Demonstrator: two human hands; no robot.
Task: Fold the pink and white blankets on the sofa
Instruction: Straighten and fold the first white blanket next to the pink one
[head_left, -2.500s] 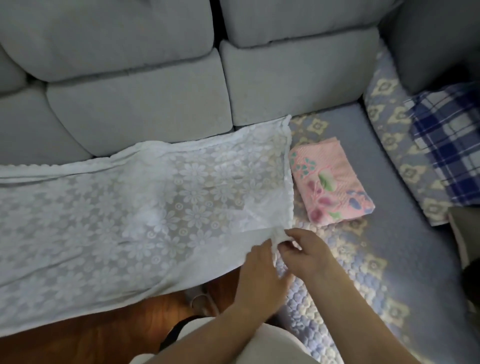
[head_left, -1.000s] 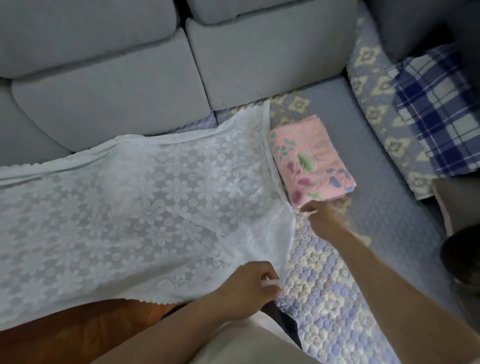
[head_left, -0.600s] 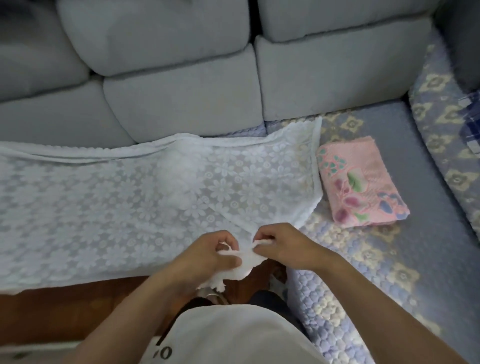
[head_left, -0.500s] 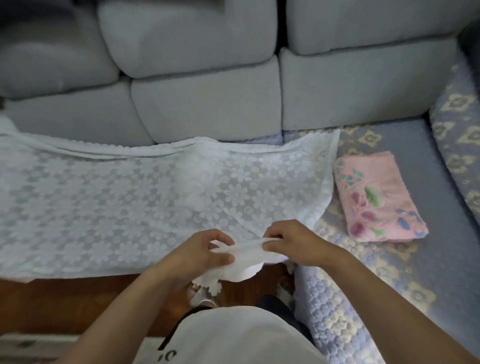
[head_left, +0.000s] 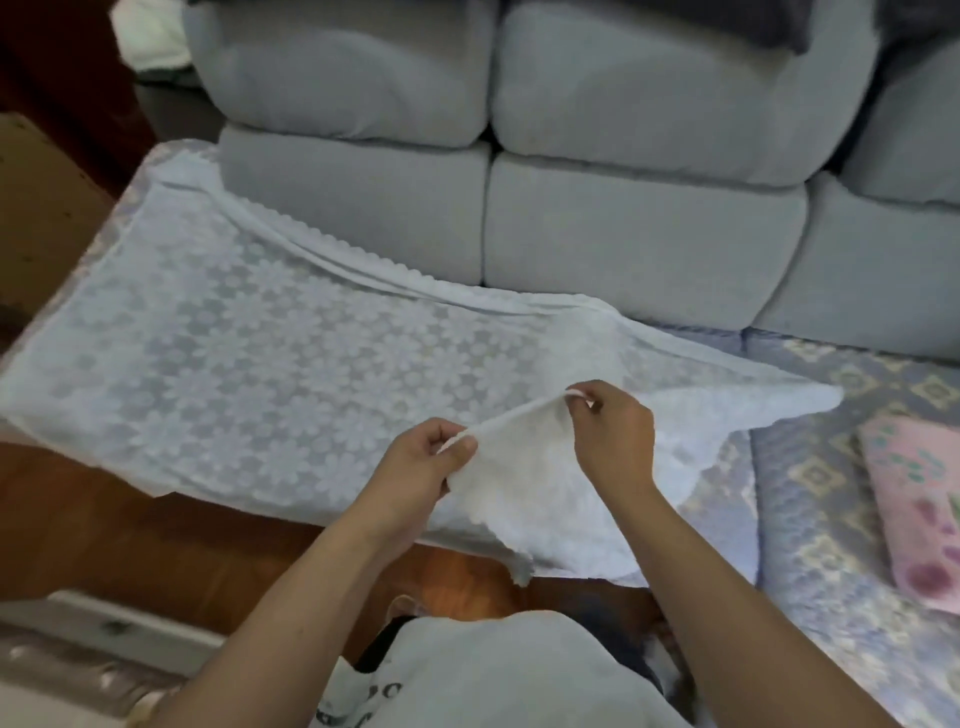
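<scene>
Since half a second ago, the two hands have been drawn apart and raised, so that the hem pinched between them is now stretched into a taut line where it was bunched before. The left hand (head_left: 426, 462) is closed in a pinch on one end of that edge and the right hand (head_left: 613, 426) is pinched on the other, the near right corner of the sheer white lace blanket with a daisy pattern (head_left: 291, 374) being lifted clear of the seat. The rest of this blanket is spread flat along the grey cushioned sofa (head_left: 639, 244), its front hem hanging over the seat edge above the wooden floor (head_left: 104, 525). The folded pink floral blanket (head_left: 919, 499) lies on the quilted blue seat cover (head_left: 810, 499), just beside the white one, and seems already done. The corner is judged to be about to be carried across for a fold. The thin lace could slip from so light a pinch, or the overhanging hem could drag the spread part off onto the floor.
</scene>
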